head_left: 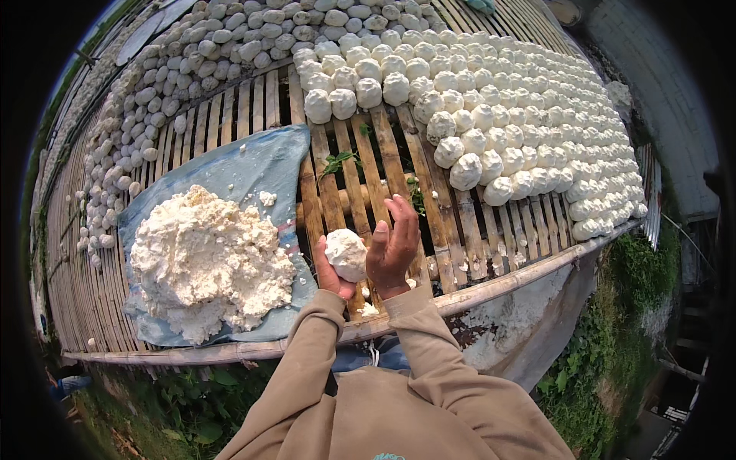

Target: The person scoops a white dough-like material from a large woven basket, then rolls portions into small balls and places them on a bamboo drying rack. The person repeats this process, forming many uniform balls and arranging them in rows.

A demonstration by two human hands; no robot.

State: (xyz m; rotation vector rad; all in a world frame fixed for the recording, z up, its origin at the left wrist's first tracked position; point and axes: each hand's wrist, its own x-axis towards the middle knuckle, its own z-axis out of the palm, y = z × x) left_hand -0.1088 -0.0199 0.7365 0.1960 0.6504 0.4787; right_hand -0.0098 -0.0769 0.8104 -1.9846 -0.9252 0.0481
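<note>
A rounded ball of crumbly white paste (346,255) rests in my left hand (331,277), whose fingers curl around its left and lower side. My right hand (395,249) is raised close along the ball's right side, fingers stretched upward and thumb apart. Whether its palm touches the ball I cannot tell. Left of my hands, a large heap of the same crumbly white paste (207,257) lies on a blue cloth sheet (238,172), with small crumbs scattered around it.
Bamboo slats (337,192) form the platform, edged in front by a bamboo pole (460,300). Rows of shaped white balls (498,115) cover the right and back. Greyer rounded lumps (165,84) spread at the back left. Green leaves (339,162) poke between slats.
</note>
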